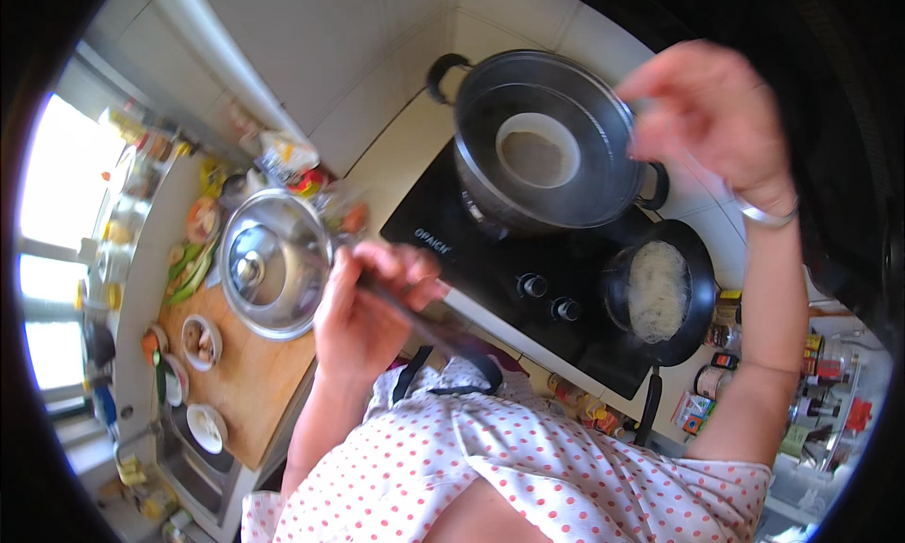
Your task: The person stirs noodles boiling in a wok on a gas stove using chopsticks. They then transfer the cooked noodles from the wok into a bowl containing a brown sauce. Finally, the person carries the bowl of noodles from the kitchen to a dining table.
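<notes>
My left hand (375, 310) is closed around a long dark utensil handle (396, 304), blurred, its far end not clear. Just left of that hand a glass lid with a steel rim (277, 249) leans over the counter; I cannot tell whether the hand touches it. My right hand (707, 119), blurred by motion, hangs over the right rim of a large two-handled pot (488, 161). Its fingers are bent, and whether anything is between them is unclear. Inside the pot sits a white round dish (571, 136) with something brownish in it. To the right, a black frying pan (696, 324) holds pale thin noodles (657, 292).
Both vessels stand on a black glass gas hob (438, 221) with two knobs (549, 297). A wooden cutting board (247, 394) at left carries small bowls (201, 341) and green vegetables (194, 271). A sink (198, 465) lies beyond it. Jars and packets (710, 382) crowd the right side.
</notes>
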Action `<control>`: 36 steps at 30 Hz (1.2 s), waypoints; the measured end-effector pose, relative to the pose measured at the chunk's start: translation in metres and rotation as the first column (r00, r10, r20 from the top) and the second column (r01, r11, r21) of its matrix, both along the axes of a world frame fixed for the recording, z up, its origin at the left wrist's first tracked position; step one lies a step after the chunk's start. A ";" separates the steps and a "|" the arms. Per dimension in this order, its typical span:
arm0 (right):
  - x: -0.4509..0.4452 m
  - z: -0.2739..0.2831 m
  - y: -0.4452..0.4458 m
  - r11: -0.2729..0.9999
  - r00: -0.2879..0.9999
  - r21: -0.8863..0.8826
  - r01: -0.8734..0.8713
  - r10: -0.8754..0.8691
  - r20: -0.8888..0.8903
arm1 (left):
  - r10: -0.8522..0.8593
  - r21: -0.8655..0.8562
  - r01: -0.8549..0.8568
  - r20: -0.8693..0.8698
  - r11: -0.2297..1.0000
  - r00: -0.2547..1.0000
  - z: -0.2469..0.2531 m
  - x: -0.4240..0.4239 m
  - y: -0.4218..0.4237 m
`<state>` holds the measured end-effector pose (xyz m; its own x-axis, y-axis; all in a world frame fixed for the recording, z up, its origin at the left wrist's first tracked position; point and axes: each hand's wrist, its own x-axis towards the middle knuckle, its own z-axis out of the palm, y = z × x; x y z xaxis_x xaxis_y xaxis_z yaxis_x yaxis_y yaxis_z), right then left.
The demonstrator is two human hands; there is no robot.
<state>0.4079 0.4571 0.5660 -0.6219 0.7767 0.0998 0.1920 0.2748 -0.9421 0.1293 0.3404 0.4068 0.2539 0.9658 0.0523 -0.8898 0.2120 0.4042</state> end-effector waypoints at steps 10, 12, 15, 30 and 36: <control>-0.163 -0.139 -0.141 0.902 0.997 -0.432 0.006 0.027 0.069 | 0.070 0.036 -0.060 -0.487 0.998 0.871 -0.023 -0.049 -0.064; -0.202 -0.169 -0.159 0.862 0.995 -0.503 -0.070 0.096 0.026 | 0.203 0.146 -0.143 -0.631 0.979 0.749 -0.051 -0.068 -0.082; -0.262 -0.204 -0.192 0.854 0.990 -0.502 -0.138 0.103 -0.096 | 0.423 0.195 -0.403 -0.661 0.894 0.620 -0.070 -0.097 -0.107; -0.421 -0.354 -0.257 0.936 0.932 0.168 -0.308 0.262 0.250 | 0.085 -0.254 -0.741 -0.918 0.621 0.387 -0.225 -0.241 -0.188; -0.438 -0.291 -0.087 0.811 0.983 0.567 0.142 -0.185 0.018 | -0.199 -0.038 -0.660 -0.965 0.750 -0.171 -0.237 -0.276 -0.209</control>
